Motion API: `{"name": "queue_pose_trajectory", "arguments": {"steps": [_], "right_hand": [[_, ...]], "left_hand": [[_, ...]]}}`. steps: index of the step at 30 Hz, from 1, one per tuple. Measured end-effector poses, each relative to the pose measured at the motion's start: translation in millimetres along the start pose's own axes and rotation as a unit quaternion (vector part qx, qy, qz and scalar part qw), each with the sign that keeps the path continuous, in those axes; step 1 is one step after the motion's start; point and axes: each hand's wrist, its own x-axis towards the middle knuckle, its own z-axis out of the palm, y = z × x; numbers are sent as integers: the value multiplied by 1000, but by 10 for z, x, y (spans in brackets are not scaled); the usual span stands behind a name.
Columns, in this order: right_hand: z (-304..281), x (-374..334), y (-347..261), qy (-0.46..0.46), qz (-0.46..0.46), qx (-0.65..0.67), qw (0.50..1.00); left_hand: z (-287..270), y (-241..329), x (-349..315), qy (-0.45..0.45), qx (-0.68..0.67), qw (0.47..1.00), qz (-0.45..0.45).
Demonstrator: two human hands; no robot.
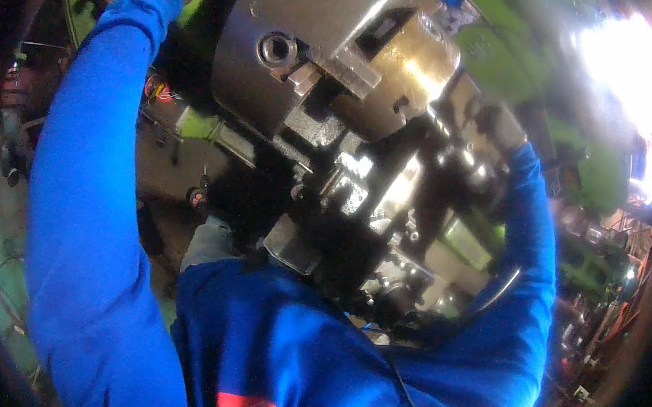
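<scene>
A large steel lathe chuck [245, 73] fills the upper middle, with a round socket and a stepped jaw [347, 70] on it. To the right of the jaw, a bright curved metal part [422, 61] catches the light. My left arm, in a blue sleeve [83, 190], reaches up past the chuck's left side; its hand lies beyond the top edge. My right hand [500, 127] is right of the chuck, by blurred shiny metal parts [475, 166]. It looks greyish and smeared, so its fingers and anything in them cannot be made out.
Below the chuck sit metal blocks of the lathe's tool post [344, 191] and carriage [395, 278], close in front of my body. Green machine housing [508, 47] stands at the upper right. A bright light [626, 69] glares at the far right. Cluttered shop items line the right rim.
</scene>
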Motion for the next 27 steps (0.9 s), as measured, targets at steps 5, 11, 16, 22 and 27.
{"name": "queue_pose_trajectory", "arguments": {"steps": [5,11,16,22,27], "right_hand": [[-15,63,333,0,1,47,999],[54,116,153,-11,-40,19,999],[23,147,280,-18,-2,20,1000],[-63,175,206,-57,-73,-123,988],[-31,117,175,-52,16,-2,999]], "left_hand": [[-15,67,66,-27,-29,998,-42],[31,8,6,-20,-3,999,-43],[-7,31,42,-33,-24,998,-53],[31,22,-13,18,-22,999,-39],[2,50,28,-23,-15,998,-63]]}}
